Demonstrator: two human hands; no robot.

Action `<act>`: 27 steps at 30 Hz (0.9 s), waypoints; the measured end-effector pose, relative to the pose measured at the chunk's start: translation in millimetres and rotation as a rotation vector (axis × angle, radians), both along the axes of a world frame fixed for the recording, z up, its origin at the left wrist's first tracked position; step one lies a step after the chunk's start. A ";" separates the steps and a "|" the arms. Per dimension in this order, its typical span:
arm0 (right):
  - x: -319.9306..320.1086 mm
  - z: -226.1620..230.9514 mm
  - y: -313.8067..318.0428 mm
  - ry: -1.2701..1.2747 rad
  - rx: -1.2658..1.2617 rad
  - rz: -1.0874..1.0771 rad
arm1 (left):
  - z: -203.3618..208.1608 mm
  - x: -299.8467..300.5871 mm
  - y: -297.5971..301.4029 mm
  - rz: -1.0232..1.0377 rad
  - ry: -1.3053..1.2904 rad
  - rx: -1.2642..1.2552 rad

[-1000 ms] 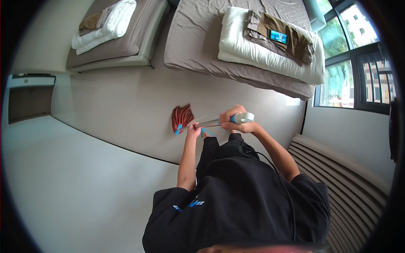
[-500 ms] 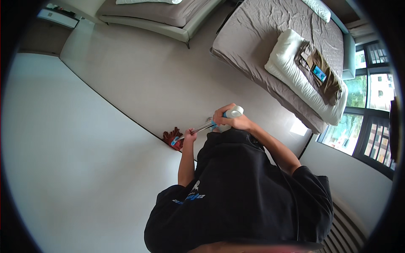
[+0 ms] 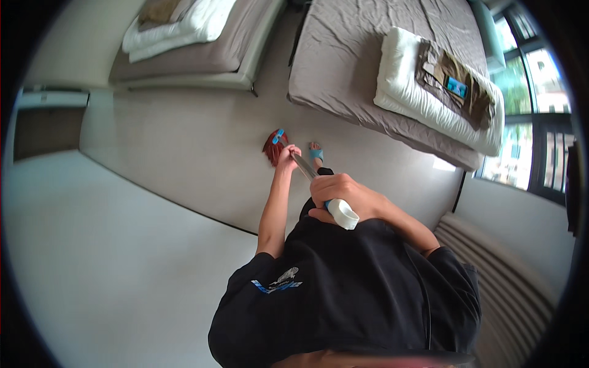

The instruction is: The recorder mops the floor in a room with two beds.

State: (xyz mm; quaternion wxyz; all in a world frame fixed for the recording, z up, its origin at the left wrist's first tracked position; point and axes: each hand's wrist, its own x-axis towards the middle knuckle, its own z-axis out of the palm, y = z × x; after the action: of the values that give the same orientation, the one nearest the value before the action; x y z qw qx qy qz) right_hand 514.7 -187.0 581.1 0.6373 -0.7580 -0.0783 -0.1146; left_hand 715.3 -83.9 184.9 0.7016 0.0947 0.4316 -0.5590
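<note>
A mop with dark red strands (image 3: 273, 151) and a blue clip stands with its head on the floor, a little left of my foot. Its metal handle (image 3: 304, 166) slants back toward my body and ends in a white loop grip (image 3: 345, 215). Low on the handle, close above the mop head, my left hand (image 3: 289, 157) is closed around it. My right hand (image 3: 345, 195) wraps the upper end just below the white grip; its fingertips are partly hidden.
Grey floor (image 3: 184, 141) runs along the white wall (image 3: 141, 245) on the left. A bed (image 3: 343, 55) carries a folded white quilt (image 3: 392, 73), brown clothing and a phone (image 3: 456, 86). Another bed (image 3: 202, 67) stands at far left. My foot (image 3: 316, 153) wears a blue slipper. Windows are at right.
The mop head has moved from the wall's base outward onto the floor, away from me. My left hand went with it; my right hand and the white grip came nearer my body.
</note>
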 end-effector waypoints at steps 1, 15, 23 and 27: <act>11.5 2.1 -10.4 -0.016 -0.017 0.004 | 3.8 21.4 -21.1 -0.034 0.004 0.029; 137.9 -12.6 -141.9 -0.267 0.011 -0.066 | 10.6 180.0 -129.3 -0.354 -0.336 0.052; 186.6 -66.0 -114.7 -0.106 0.199 0.000 | -18.9 165.2 -66.9 -0.380 -0.324 0.278; 172.3 -98.1 -79.3 0.051 0.306 -0.014 | -25.7 133.9 0.2 -0.438 -0.336 0.355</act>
State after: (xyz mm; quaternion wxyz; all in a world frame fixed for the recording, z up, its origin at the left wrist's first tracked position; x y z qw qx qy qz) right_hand 687.1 -266.2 483.0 0.7464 -0.6552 -0.0382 -0.1102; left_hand 849.2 -83.7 159.2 0.5984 0.3971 0.3702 -0.5892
